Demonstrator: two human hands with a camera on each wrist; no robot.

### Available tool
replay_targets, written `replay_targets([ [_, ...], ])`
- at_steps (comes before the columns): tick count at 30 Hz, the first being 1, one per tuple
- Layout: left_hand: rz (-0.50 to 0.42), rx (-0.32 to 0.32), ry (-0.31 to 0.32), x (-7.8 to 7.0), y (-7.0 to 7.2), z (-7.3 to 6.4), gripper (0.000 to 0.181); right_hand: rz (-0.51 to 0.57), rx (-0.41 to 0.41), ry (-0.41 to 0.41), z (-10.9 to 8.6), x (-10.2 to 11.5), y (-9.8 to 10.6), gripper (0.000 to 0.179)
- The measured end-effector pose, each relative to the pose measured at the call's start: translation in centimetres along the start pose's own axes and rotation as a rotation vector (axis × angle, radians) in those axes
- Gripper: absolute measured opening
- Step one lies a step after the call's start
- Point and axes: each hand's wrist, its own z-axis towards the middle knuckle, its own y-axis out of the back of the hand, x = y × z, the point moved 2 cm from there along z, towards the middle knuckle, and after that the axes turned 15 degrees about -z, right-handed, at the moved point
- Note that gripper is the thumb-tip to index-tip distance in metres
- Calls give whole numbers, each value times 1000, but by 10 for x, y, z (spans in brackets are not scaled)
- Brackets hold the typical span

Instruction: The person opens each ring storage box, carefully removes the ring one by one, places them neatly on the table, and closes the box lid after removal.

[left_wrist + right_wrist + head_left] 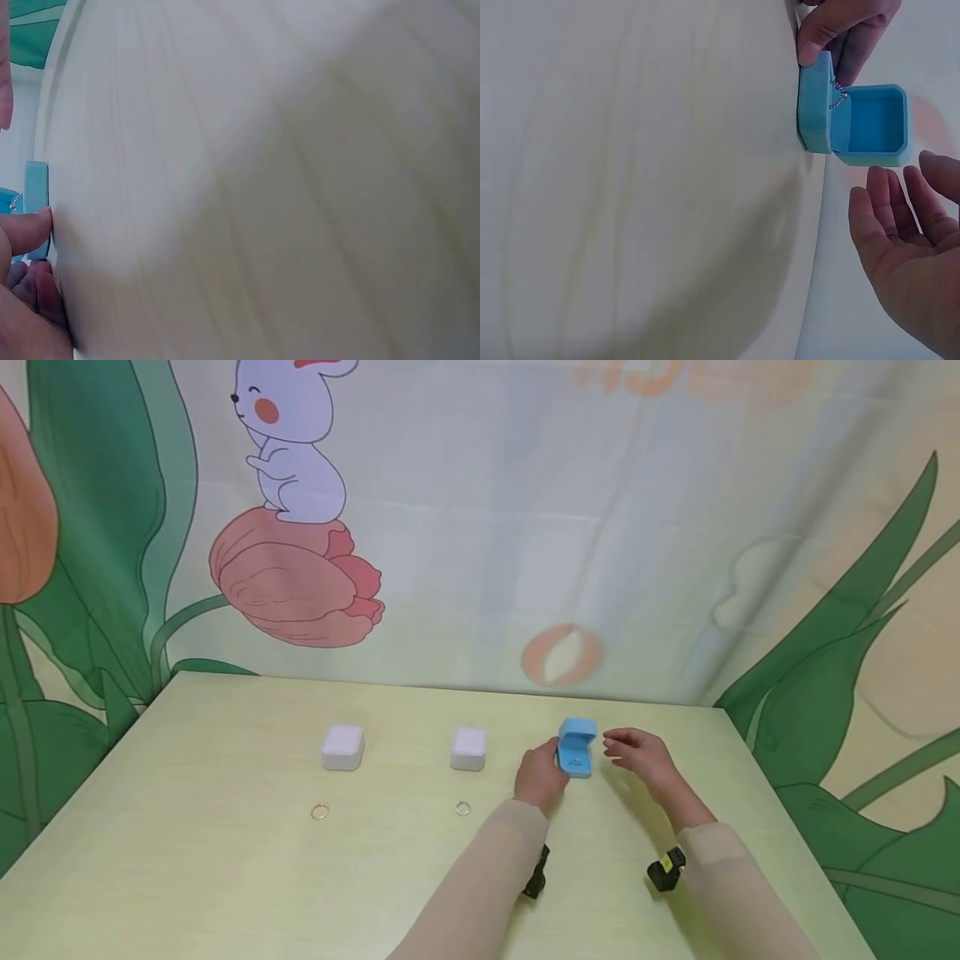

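Note:
A light-blue ring box [577, 727] stands on the table with its lid raised. In its base sits a ring with a beaded band [840, 91]. My left hand [540, 775] holds the base from the left side, the thumb at its front edge in the left wrist view. To the right of the box, my right hand [647, 760] is raised with loosely bent fingers and nothing in them. In the right wrist view its fingertips [876, 176] are just beside the lid.
Two closed white boxes [342, 748] [468, 749] stand to the left. In front of the left one lies a gold-coloured ring [320, 819], and a silver-coloured ring [462, 815] lies before the other. A printed curtain [465, 527] hangs behind the table's back edge.

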Motion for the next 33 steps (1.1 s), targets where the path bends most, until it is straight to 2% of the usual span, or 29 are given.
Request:
replay_targets([
  [8, -7, -11, -3, 2, -1, 1, 54, -70, 4, 19, -1, 1, -8, 39],
  [15, -6, -19, -26, 0, 1, -1, 53, -105, 21, 63, -2, 4, -16, 35],
  [26, 3, -25, -62, 2, 1, -1, 51, -178, 33, 85, 1, 11, -26, 33],
  [33, -4, -21, -62, 3, 1, 0, 47, -290, 45, 72, 3, 16, -28, 31],
])
